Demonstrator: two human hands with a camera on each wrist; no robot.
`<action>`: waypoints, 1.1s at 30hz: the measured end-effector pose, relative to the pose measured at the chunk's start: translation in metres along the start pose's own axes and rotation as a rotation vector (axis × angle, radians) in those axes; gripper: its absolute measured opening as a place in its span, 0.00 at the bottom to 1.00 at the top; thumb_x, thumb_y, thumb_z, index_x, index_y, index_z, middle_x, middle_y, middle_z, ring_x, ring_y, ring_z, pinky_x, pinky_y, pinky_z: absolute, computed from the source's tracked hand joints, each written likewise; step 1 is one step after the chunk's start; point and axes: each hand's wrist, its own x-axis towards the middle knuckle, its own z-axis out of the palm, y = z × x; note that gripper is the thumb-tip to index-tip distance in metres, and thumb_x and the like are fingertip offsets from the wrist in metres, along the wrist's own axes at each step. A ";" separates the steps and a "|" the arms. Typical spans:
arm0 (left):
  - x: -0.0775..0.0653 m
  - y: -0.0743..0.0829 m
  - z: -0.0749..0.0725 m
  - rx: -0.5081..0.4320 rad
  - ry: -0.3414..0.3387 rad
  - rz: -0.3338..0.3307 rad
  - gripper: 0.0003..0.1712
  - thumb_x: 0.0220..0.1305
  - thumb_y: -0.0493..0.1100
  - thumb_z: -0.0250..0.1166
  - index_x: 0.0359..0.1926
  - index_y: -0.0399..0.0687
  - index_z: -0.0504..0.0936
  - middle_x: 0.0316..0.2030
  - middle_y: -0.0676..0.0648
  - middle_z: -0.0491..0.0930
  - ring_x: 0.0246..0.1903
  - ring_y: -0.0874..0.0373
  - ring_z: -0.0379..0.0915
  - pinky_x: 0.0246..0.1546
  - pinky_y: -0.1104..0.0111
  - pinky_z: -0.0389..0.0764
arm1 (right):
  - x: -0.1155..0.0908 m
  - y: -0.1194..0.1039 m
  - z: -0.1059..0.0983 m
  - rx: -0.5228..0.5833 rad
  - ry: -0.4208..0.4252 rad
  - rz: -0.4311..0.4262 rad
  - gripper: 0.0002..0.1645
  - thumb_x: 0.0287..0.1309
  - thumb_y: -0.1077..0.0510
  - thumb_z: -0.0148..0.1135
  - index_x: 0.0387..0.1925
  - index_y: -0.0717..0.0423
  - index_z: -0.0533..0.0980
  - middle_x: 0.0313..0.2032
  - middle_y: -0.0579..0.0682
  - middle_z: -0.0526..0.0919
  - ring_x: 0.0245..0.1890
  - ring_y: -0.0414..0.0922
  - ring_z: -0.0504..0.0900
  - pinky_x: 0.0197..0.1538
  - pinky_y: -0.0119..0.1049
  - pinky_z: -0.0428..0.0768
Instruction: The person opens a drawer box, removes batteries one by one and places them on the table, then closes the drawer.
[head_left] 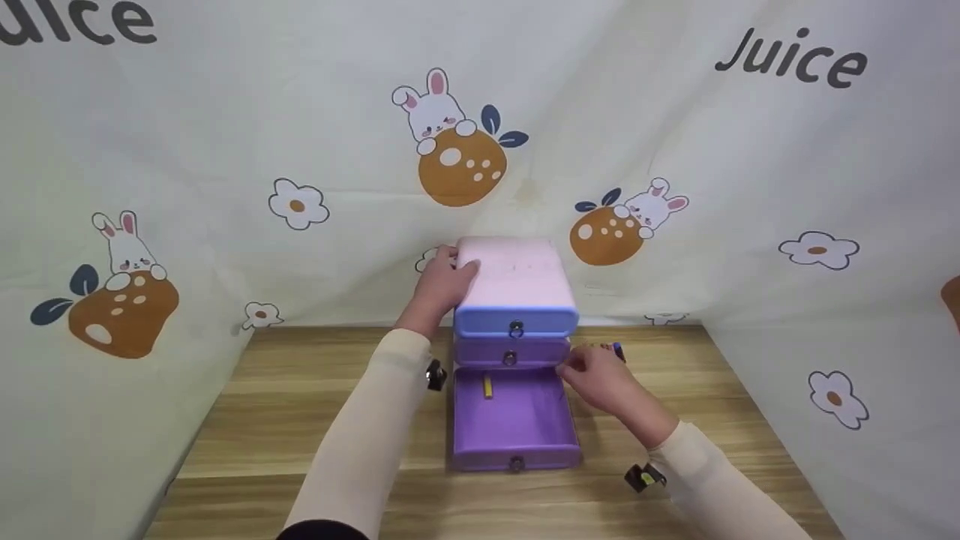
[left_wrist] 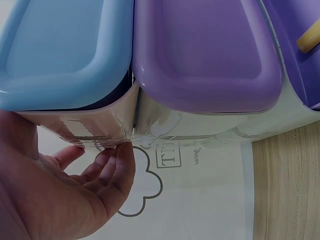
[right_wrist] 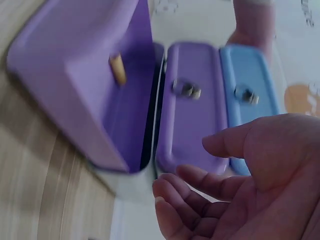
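Observation:
A small drawer cabinet with a pale pink top stands on the table, its front toward me. Its blue top drawer and purple middle drawer are closed. The purple bottom drawer is pulled out, and a short yellow cylinder lies inside near the back left. My left hand rests on the cabinet's upper left side, thumb over the top, fingertips touching the side wall. Beside the middle drawer's right end is my right hand, fingers loosely bent with nothing in them.
Metal ring pulls hang on the drawer fronts. Behind my right hand shows a small blue-ended object. The wood-grain table meets a printed cloth behind and at both sides.

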 end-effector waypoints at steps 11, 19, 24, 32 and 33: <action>0.002 -0.002 0.002 0.001 0.006 -0.005 0.37 0.82 0.58 0.61 0.78 0.41 0.68 0.68 0.37 0.78 0.66 0.43 0.75 0.69 0.48 0.76 | -0.010 -0.036 0.026 -0.058 -0.139 -0.095 0.17 0.72 0.51 0.73 0.50 0.62 0.86 0.43 0.56 0.89 0.44 0.53 0.88 0.50 0.53 0.88; -0.001 -0.001 0.000 0.005 0.006 0.003 0.37 0.82 0.59 0.61 0.78 0.41 0.68 0.68 0.36 0.77 0.67 0.42 0.75 0.69 0.48 0.75 | -0.002 -0.045 0.046 -0.099 -0.259 -0.133 0.35 0.74 0.48 0.70 0.70 0.68 0.77 0.65 0.72 0.81 0.67 0.69 0.80 0.71 0.64 0.76; -0.001 -0.001 0.001 0.006 0.006 -0.002 0.37 0.82 0.59 0.61 0.78 0.42 0.68 0.66 0.37 0.78 0.65 0.43 0.76 0.67 0.49 0.76 | 0.006 -0.051 0.059 -0.158 -0.352 -0.098 0.45 0.74 0.41 0.67 0.80 0.64 0.68 0.73 0.75 0.73 0.73 0.70 0.74 0.75 0.64 0.72; 0.000 -0.002 0.002 0.009 0.010 -0.024 0.38 0.81 0.60 0.61 0.79 0.43 0.67 0.69 0.38 0.76 0.68 0.42 0.73 0.70 0.48 0.74 | 0.012 -0.062 0.077 -0.268 -0.446 -0.076 0.50 0.76 0.32 0.61 0.86 0.53 0.61 0.80 0.70 0.65 0.79 0.68 0.67 0.77 0.67 0.66; 0.000 -0.001 0.002 0.012 0.011 -0.023 0.38 0.81 0.60 0.61 0.79 0.43 0.67 0.69 0.38 0.76 0.68 0.42 0.73 0.70 0.48 0.74 | 0.013 -0.064 0.079 -0.278 -0.448 -0.072 0.50 0.77 0.32 0.61 0.87 0.52 0.61 0.81 0.70 0.64 0.80 0.68 0.66 0.77 0.67 0.66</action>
